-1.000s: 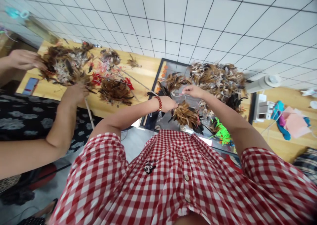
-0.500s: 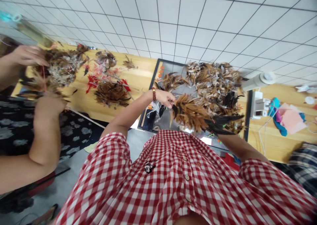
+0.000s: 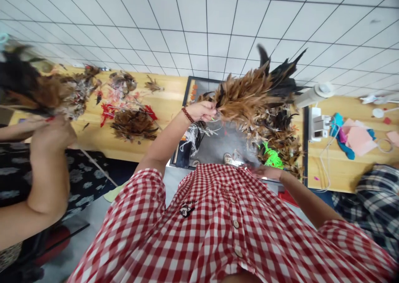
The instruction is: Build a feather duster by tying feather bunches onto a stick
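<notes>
My left hand, with a beaded bracelet at its wrist, is closed on the base of a long bunch of feathers. The bunch is brown along most of its length and black at the far end, and it slants up to the right above the table. A bit of green shows at my fingertips. Low by the table's near edge, my right hand is stretched out and apart from the bunch, its fingertips blurred. Just beyond it lies bright green string. Loose brown feathers are heaped behind.
A dark-framed glass panel lies on the wooden table. White string and a phone are at its left. On the right stand a white cylinder and pink sheets. At left, a co-worker's hands hold feathers on a rod.
The bunch of feathers has swung upward, its black end rising away from my right hand. My right hand now shows below it, and the green string is uncovered. The co-worker's feathers have risen too.
</notes>
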`<state>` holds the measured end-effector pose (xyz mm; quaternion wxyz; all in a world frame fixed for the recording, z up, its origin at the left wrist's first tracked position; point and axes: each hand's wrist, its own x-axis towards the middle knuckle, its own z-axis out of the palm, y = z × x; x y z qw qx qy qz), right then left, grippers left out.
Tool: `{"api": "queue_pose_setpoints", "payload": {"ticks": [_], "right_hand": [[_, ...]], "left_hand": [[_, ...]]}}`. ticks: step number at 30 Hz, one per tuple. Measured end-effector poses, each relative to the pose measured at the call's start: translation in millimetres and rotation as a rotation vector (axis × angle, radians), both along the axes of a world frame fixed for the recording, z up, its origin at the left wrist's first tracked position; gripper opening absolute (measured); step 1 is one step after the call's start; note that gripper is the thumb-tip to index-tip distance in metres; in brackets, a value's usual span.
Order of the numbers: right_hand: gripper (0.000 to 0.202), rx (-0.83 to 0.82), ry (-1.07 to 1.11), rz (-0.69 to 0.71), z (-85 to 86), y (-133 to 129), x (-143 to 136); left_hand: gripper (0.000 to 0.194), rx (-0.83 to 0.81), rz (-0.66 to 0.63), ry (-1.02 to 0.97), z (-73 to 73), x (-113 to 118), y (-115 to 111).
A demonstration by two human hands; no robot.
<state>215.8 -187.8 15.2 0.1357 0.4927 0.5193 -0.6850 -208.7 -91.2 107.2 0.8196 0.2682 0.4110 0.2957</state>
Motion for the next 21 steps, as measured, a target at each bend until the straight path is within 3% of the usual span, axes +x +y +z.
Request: {"api": "queue_pose_setpoints", "payload": {"ticks": [2,4,7,9,12,16,19,21], "right_hand": [[0.027,0.228,0.108,-0.092,9.7,21.8,-37.6],[0.035,0.472,0.277,-0.394,20.2,46.8,-91.8],[0.048,0.411,0.576,-0.553,29.7,71.6,-172.6],[0.048,0.273,0.605,-0.581,31.0,73.4,-207.2],[0.042,0.128,0.517,-0.693,28.2,61.7,-224.0],[0.04,0.106,0.525,-0.792,21.3,46.2,-219.1],[0.038,0.093,0.525,-0.713,10.6,46.7,-217.1],[0.034,0.049,0.452,-0.546,-0.7,57.2,-216.9]], "left_hand": [[0.032,-0.004,0.032,0.004,-6.2,13.2,-0.4],[0.033,-0.008,0.081,-0.004,-15.8,26.7,-3.4],[0.035,-0.015,0.165,-0.022,-30.5,38.8,-12.2],[0.036,-0.018,0.266,-0.041,-36.9,38.3,-19.1],[0.036,-0.027,0.466,-0.095,-42.3,27.1,-28.2],[0.034,-0.067,0.615,-0.06,-51.0,6.7,-38.7],[0.032,-0.095,0.683,-0.004,-59.5,-4.1,-48.9],[0.032,-0.113,0.749,0.011,-64.1,-9.0,-57.1]]}}
